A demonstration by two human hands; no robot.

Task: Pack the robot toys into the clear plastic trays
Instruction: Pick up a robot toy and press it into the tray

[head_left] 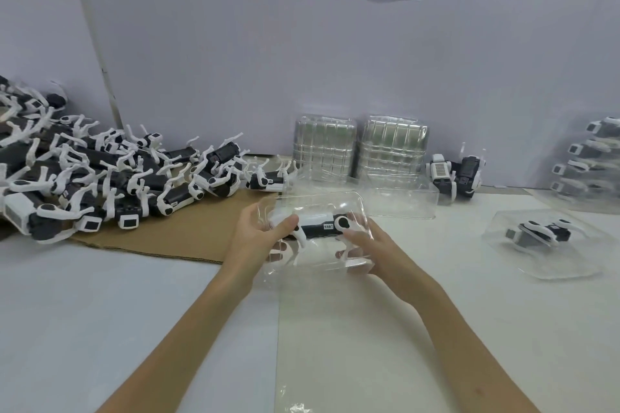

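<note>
Well off to the left of my left hand, the pile of toys (100, 171) sprawls across the bench (134, 295). Tangled legs there could drag neighbours along at the next pick. Between my hands is the tray (318, 203), held above the bench with one toy (318, 227) lying in it. My left hand (256, 238) grips one end, thumb pressing the toy, and my right hand (374, 251) clasps the other. I reckon the thin plastic may buckle under the squeeze, leaving the white legs riding proud of their recess.
</note>
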